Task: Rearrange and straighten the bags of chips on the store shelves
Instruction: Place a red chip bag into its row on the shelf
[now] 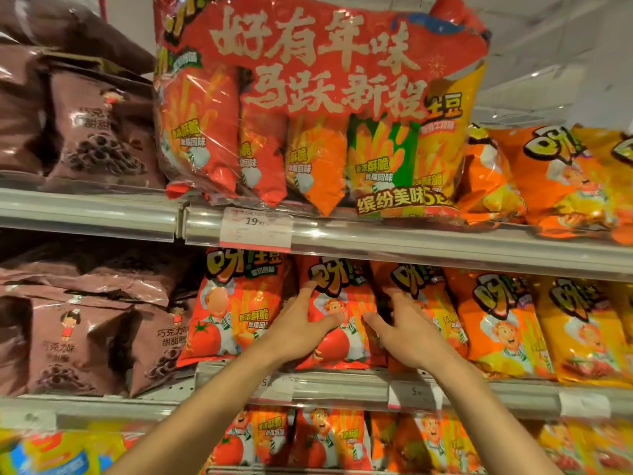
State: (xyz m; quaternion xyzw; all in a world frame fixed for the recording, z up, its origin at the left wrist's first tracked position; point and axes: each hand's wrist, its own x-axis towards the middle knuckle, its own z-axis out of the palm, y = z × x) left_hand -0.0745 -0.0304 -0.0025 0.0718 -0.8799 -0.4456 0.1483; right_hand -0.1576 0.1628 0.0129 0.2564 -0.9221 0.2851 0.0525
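- Two bare forearms are seen nearest the camera, rising from the bottom edge toward the middle shelf (342, 385).
- Three metal shelves with clear price rails are shown, stacked in a store aisle; a white price tag (255, 228) marked 19 is clipped to the upper rail, and a pale ceiling is seen at the top right.
- The left side of the upper and middle shelves is filled with brown snack bags (102, 132), and orange and yellow chip bags (507, 323) are lined up to the right.
- A large red multipack (308, 108) is stood on the upper shelf, with five smaller bags visible inside its clear wrap; its lower edge overhangs the rail slightly.
- The left hand (301, 327) is laid against the left side of a red tomato chip bag (342, 303) on the middle shelf, fingers spread, with the thumb pressed on the bag's front.
- The right hand (404, 330) is set at the bag's right edge, its fingers slipped into the gap beside the neighbouring orange bag (428, 296) and its thumb on the red bag's front.
- The red bag is thus held between the two hands, each grip narrowed onto one side of it; the bag is stood upright, its base on the shelf.
- A second red tomato bag (233, 310) is stood just left of it, touching.
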